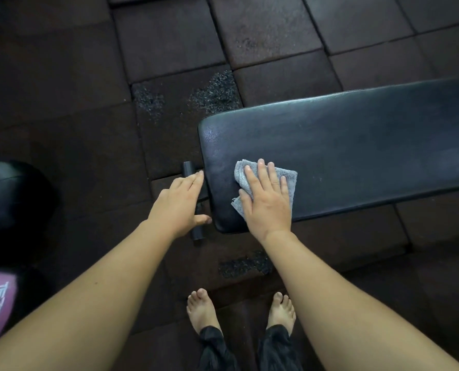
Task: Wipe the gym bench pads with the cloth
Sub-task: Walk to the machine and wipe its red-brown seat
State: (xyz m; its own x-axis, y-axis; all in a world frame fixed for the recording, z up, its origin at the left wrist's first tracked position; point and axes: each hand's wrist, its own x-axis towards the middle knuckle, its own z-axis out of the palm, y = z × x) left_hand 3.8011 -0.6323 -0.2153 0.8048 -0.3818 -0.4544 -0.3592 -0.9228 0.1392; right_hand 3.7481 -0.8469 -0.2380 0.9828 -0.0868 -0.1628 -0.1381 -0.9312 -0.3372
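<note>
Bare feet [201,309] on the rubber floor [75,129], nearer than both wrists. Right hand [268,207] flat, fingers straight, pressing grey cloth [287,178] onto black padded desk [356,145] near its end. Left hand [177,207] flat, fingers straight, across black bar [188,169], fingertips at desk's end edge.

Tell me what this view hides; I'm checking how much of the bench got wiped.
Head view:
- bench pad: far end cut off by the right edge.
- cloth: mostly covered by the right hand.
- black bar: middle hidden behind the left hand.
- Wiped areas: too dim to tell.
</note>
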